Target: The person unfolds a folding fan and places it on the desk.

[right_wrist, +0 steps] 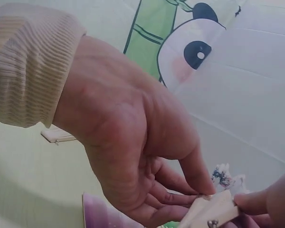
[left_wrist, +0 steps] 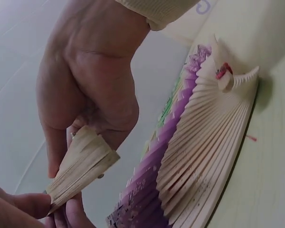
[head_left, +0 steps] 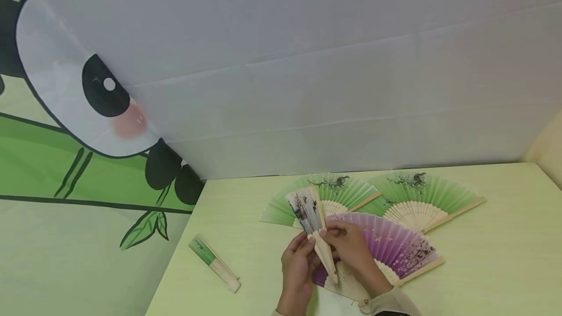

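Both hands hold a partly spread folding fan with a white, flower-printed leaf [head_left: 307,211] and pale wooden ribs, its pivot end pointing down. From the left side, my left hand [head_left: 297,269] pinches the ribs between thumb and fingers. My right hand [head_left: 351,247] grips the right edge near where leaf and ribs meet. In the left wrist view the bunched ribs [left_wrist: 80,164] show between the hands; the right wrist view shows the metal pivot pin [right_wrist: 212,223]. Beneath the hands lies a spread purple fan [head_left: 391,243] with a blossom print, partly covered by them.
Behind the purple fan, two spread green fans [head_left: 351,191] [head_left: 432,191] lie side by side near the table's back edge. A folded green fan [head_left: 215,263] rests alone at the left of the table [head_left: 496,257]. A white sheet with a cartoon panda print [head_left: 83,111] hangs behind.
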The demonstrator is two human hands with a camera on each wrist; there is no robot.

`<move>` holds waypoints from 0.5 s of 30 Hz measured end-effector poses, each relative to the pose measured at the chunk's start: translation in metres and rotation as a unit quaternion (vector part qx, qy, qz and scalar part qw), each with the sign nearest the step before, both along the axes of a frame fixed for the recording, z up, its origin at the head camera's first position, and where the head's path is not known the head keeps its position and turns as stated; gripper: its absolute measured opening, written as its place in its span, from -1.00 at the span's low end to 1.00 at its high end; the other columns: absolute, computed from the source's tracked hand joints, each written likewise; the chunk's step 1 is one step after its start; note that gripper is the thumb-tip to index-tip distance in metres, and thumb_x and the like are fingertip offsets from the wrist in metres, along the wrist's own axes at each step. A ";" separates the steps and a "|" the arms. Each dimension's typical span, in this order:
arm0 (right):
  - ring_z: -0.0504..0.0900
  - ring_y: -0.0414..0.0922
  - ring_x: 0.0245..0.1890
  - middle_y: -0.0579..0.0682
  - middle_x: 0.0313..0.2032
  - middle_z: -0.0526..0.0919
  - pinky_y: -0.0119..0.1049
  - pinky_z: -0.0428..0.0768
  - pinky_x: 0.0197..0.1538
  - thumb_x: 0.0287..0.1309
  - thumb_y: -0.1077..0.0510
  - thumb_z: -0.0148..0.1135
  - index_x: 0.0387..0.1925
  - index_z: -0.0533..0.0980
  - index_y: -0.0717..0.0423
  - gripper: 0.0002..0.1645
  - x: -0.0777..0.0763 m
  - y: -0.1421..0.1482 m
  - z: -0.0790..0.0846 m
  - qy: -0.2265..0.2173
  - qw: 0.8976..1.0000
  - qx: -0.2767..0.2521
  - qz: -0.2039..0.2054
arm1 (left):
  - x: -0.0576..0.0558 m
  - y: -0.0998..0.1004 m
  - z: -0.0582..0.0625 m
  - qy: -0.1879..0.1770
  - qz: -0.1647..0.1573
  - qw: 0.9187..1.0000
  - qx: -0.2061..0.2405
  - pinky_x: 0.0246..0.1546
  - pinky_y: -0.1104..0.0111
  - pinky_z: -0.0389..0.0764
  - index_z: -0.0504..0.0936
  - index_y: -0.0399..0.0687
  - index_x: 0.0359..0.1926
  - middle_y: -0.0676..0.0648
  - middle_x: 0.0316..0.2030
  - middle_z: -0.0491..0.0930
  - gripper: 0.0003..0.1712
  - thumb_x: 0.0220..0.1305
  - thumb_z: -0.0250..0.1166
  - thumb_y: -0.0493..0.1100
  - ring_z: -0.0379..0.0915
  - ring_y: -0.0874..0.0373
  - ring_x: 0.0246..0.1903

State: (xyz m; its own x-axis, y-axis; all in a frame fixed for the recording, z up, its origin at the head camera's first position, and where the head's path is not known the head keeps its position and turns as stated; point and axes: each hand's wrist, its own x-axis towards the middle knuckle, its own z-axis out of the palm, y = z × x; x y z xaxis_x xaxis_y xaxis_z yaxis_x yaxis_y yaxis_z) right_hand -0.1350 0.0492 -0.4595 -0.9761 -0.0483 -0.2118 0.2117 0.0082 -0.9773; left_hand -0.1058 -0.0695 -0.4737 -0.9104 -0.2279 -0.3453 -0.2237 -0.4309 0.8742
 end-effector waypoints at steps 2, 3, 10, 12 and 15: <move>0.51 -0.12 -0.49 0.08 -0.42 0.52 -0.24 0.58 -0.51 0.07 0.24 0.30 -0.12 0.55 0.30 -0.68 0.001 0.004 0.000 -0.012 1.000 -0.016 -0.010 | 0.001 0.002 0.000 -0.003 -0.001 1.000 0.012 -0.34 0.38 0.57 0.34 -0.38 0.11 -0.10 -0.25 0.54 -0.52 0.23 0.21 -0.23 0.52 0.18 -0.33; 0.51 -0.12 -0.49 0.09 -0.42 0.52 -0.23 0.59 -0.51 0.06 0.24 0.30 -0.12 0.55 0.30 -0.68 0.001 0.005 0.000 -0.018 0.999 -0.023 -0.014 | 0.001 0.003 0.000 -0.004 -0.001 1.000 0.015 -0.35 0.38 0.55 0.34 -0.37 0.10 -0.08 -0.28 0.54 -0.53 0.25 0.20 -0.21 0.50 0.19 -0.34; 0.56 -0.09 -0.52 0.10 -0.41 0.57 -0.22 0.62 -0.50 0.08 0.30 0.25 -0.12 0.49 0.33 -0.70 0.006 0.016 0.000 -0.027 0.997 -0.049 -0.047 | 0.004 0.010 -0.001 -0.004 0.008 1.000 0.028 -0.31 0.36 0.51 0.29 -0.32 0.12 -0.11 -0.19 0.44 -0.54 0.28 0.16 -0.19 0.42 0.16 -0.30; 0.57 -0.08 -0.54 0.09 -0.42 0.58 -0.22 0.62 -0.50 0.09 0.30 0.24 -0.11 0.47 0.35 -0.69 0.007 0.021 0.000 -0.029 0.996 -0.057 -0.058 | 0.005 0.011 -0.001 -0.005 0.015 1.000 0.027 -0.32 0.35 0.51 0.29 -0.29 0.12 -0.10 -0.20 0.42 -0.55 0.28 0.16 -0.19 0.41 0.15 -0.30; 0.57 -0.10 -0.55 0.07 -0.43 0.59 -0.23 0.63 -0.49 0.11 0.30 0.23 -0.11 0.43 0.38 -0.68 0.009 0.028 0.001 -0.029 0.994 -0.069 -0.077 | 0.005 0.012 0.000 -0.003 0.026 0.999 0.032 -0.34 0.36 0.50 0.29 -0.26 0.08 -0.08 -0.23 0.42 -0.58 0.27 0.17 -0.18 0.40 0.16 -0.32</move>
